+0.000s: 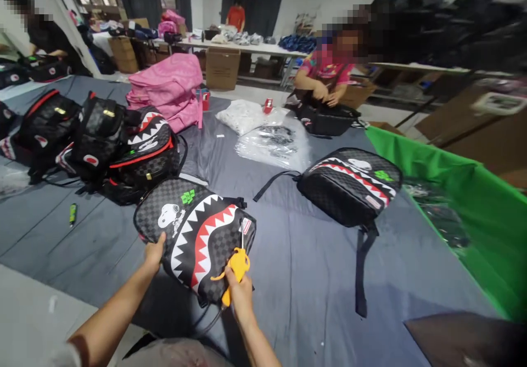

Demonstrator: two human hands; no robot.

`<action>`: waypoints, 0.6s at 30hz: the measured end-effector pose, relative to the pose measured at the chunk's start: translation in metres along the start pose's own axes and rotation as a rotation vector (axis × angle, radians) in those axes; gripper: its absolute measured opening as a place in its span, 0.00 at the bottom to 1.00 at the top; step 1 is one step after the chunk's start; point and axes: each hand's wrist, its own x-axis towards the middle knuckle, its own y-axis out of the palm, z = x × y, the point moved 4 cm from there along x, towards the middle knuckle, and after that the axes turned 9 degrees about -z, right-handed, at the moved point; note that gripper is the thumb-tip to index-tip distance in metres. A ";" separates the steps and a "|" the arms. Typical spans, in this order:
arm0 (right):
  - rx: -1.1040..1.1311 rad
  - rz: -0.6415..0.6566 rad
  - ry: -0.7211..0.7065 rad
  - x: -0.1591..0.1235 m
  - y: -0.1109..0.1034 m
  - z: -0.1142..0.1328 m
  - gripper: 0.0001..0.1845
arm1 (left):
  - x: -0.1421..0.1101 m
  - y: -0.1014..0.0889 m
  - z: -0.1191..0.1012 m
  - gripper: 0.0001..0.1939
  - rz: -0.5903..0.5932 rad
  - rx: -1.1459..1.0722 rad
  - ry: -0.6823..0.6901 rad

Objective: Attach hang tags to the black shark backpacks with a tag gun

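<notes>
A dark checkered backpack [193, 235] with a red and white shark-tooth mouth, a white cartoon dog and green marks lies in front of me. My left hand [155, 252] grips its near left edge, thumb on the front panel and the other fingers hidden behind. In my right hand [241, 295] is a yellow air blow gun [239, 263], its thin metal nozzle pointing at the small label patch [246, 225] on the bag. A hose runs down from the gun's handle. Right of it, a similar backpack [349, 185] lies with its straps spread out.
Several dark bags [93, 131] crowd the left side, beside a pink bag stack [168, 89]. Clear plastic bags [272, 142] lie mid-table. Across the table, a person in a pink top [325, 76] handles a black bag. Green cloth [444, 185] borders the right edge. A green tool [73, 215] lies left.
</notes>
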 end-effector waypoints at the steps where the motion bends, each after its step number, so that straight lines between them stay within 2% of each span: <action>1: 0.011 -0.033 0.005 -0.006 -0.007 -0.003 0.32 | -0.004 0.003 -0.007 0.28 -0.004 -0.017 -0.029; 3: 0.058 -0.102 0.019 -0.017 -0.025 -0.006 0.30 | -0.016 0.010 -0.030 0.26 0.008 -0.061 -0.028; 5: 0.130 -0.183 0.036 -0.027 -0.048 -0.003 0.31 | -0.035 0.022 -0.068 0.23 0.064 -0.120 0.049; 7: 0.209 -0.264 0.043 -0.031 -0.071 0.010 0.33 | -0.057 0.042 -0.127 0.20 0.149 -0.184 0.173; 9: 0.305 -0.357 0.019 -0.028 -0.093 0.033 0.36 | -0.085 0.069 -0.205 0.18 0.260 -0.259 0.340; 13: 0.510 -0.557 -0.172 0.001 -0.135 0.112 0.41 | -0.162 0.128 -0.385 0.19 0.482 -0.415 0.691; 14: 0.512 -0.601 -0.243 0.013 -0.148 0.136 0.41 | -0.188 0.139 -0.425 0.22 0.583 -0.498 0.899; 15: 0.491 -0.650 -0.320 0.028 -0.161 0.161 0.41 | -0.213 0.147 -0.455 0.26 0.671 -0.584 1.073; 16: 0.447 -0.684 -0.397 0.044 -0.175 0.186 0.41 | -0.234 0.154 -0.472 0.29 0.731 -0.631 1.184; 17: 0.368 -0.690 -0.461 0.063 -0.186 0.211 0.41 | -0.250 0.158 -0.478 0.30 0.760 -0.652 1.255; 18: 0.327 -0.669 -0.489 0.083 -0.194 0.232 0.39 | -0.262 0.161 -0.473 0.32 0.778 -0.631 1.308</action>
